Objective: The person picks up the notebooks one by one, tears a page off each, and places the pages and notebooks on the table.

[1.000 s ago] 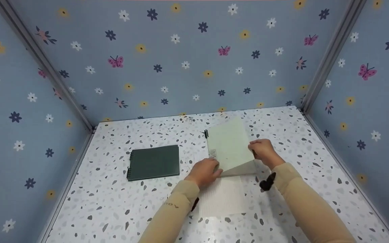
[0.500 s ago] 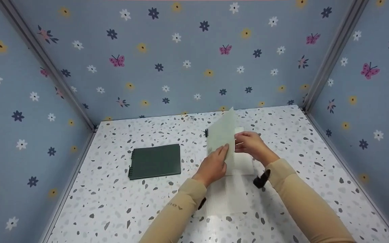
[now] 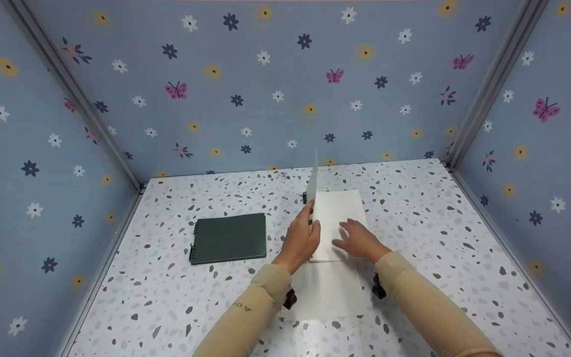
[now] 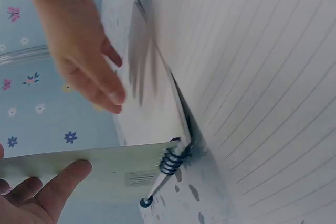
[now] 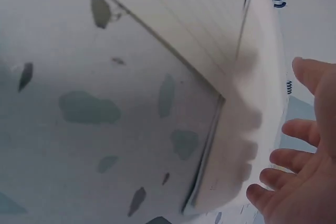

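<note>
Pale green cover (image 3: 313, 184) stands nearly upright, pinched by the left hand (image 3: 299, 242); I see the right hand (image 3: 361, 242) hover, spread wide, over the open spiral notebook (image 3: 334, 215).

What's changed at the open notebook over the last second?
The pale green cover has swung up and leftward toward the spiral binding and now stands nearly upright, exposing a white page. The right hand has let go of it and is over the page, fingers spread; the left hand now holds the cover. The dark green notebook stayed put.
</note>
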`<state>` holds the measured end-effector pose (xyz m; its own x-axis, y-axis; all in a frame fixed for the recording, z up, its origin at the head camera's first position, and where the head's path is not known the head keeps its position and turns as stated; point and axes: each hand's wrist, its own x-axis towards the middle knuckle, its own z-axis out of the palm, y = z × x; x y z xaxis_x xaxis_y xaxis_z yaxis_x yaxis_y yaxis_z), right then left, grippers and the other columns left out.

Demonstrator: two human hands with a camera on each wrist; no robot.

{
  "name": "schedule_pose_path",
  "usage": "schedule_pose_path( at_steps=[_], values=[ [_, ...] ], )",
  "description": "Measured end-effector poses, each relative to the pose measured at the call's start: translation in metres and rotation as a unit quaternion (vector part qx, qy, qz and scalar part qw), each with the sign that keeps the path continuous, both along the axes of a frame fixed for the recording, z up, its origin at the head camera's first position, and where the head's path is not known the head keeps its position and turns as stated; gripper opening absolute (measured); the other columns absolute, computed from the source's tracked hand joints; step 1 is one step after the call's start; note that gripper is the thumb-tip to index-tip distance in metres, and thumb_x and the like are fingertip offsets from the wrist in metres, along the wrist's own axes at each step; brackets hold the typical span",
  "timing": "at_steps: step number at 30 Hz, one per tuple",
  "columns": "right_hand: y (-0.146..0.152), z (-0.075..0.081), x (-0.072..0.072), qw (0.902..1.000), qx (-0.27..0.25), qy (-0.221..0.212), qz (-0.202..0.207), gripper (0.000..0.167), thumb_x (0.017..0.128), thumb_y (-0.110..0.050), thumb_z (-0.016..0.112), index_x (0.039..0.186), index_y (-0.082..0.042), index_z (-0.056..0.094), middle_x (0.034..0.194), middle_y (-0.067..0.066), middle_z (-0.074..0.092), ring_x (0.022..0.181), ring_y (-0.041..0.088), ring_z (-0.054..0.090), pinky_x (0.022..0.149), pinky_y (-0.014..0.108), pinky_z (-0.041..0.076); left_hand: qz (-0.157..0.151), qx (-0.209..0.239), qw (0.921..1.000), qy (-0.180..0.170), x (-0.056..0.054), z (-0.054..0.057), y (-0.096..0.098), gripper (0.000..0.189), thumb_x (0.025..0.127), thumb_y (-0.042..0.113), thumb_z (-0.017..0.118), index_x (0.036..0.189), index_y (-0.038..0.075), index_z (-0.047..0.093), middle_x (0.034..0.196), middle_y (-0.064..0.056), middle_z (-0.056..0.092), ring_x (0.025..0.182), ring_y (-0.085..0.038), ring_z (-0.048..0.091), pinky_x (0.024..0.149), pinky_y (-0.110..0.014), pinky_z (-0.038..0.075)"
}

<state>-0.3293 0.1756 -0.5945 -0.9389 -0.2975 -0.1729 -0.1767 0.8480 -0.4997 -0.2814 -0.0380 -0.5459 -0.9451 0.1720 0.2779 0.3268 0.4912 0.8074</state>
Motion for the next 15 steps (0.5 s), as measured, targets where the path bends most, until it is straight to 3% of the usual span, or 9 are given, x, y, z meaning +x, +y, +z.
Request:
schedule_pose_path(
  at_steps=[4,5,9,11,12,15],
  values=[
    [-0.001,-0.012,0.002,0.9969,0.073,-0.013,0.025,0.081,0.107,-0.046,0.066,0.164,0.005,0.040,0.174,0.033,0.028,0.164,0.052,0.023,0.133,0.065,0.024,0.036,0.030,0.9988,-0.012,0.005,0.015,-0.021,0.053,0.110,0.010,0.048,0.162,-0.002,0.045,0.155,-0.023,0.061,0.136,-0.034,0.066,0.110,-0.049,0.058],
    [0.000,-0.014,0.002,0.9966,0.077,-0.014,0.025,0.082,0.107,-0.046,0.067,0.165,0.004,0.038,0.175,0.033,0.026,0.165,0.052,0.022,0.134,0.064,0.023,0.044,0.037,0.9981,-0.021,0.006,0.019,-0.027,0.053,0.109,0.009,0.048,0.161,-0.003,0.046,0.153,-0.024,0.062,0.128,-0.037,0.071,0.105,-0.051,0.061],
    [0.011,-0.017,0.003,0.9966,0.078,-0.010,0.025,0.085,0.107,-0.044,0.067,0.167,0.005,0.033,0.176,0.033,0.022,0.165,0.051,0.019,0.136,0.061,0.019,0.083,0.029,0.9945,-0.057,0.004,0.028,-0.050,0.057,0.102,0.001,0.052,0.158,-0.007,0.047,0.143,-0.027,0.068,0.119,-0.038,0.074,0.102,-0.053,0.061],
    [0.016,-0.017,0.003,0.9969,0.075,-0.014,0.021,0.085,0.108,-0.044,0.067,0.168,0.005,0.032,0.177,0.032,0.021,0.166,0.050,0.018,0.137,0.061,0.018,0.095,0.015,0.9930,-0.069,0.001,0.027,-0.061,0.056,0.099,-0.001,0.054,0.155,-0.010,0.049,0.138,-0.028,0.071,0.116,-0.040,0.076,0.103,-0.055,0.062],
    [0.019,-0.017,0.003,0.9970,0.073,-0.018,0.018,0.085,0.108,-0.044,0.067,0.168,0.004,0.032,0.177,0.031,0.020,0.166,0.050,0.017,0.137,0.060,0.017,0.103,0.002,0.9921,-0.071,0.000,0.025,-0.065,0.055,0.098,-0.002,0.056,0.152,-0.011,0.051,0.137,-0.028,0.072,0.124,-0.038,0.073,0.108,-0.053,0.059],
    [0.026,-0.017,0.004,0.9973,0.068,-0.023,0.015,0.086,0.107,-0.046,0.067,0.168,0.004,0.033,0.177,0.031,0.020,0.166,0.050,0.016,0.137,0.061,0.017,0.124,-0.027,0.9872,-0.096,-0.003,0.015,-0.077,0.048,0.098,-0.002,0.063,0.145,-0.013,0.057,0.133,-0.029,0.072,0.125,-0.041,0.072,0.108,-0.055,0.059]
  ],
)
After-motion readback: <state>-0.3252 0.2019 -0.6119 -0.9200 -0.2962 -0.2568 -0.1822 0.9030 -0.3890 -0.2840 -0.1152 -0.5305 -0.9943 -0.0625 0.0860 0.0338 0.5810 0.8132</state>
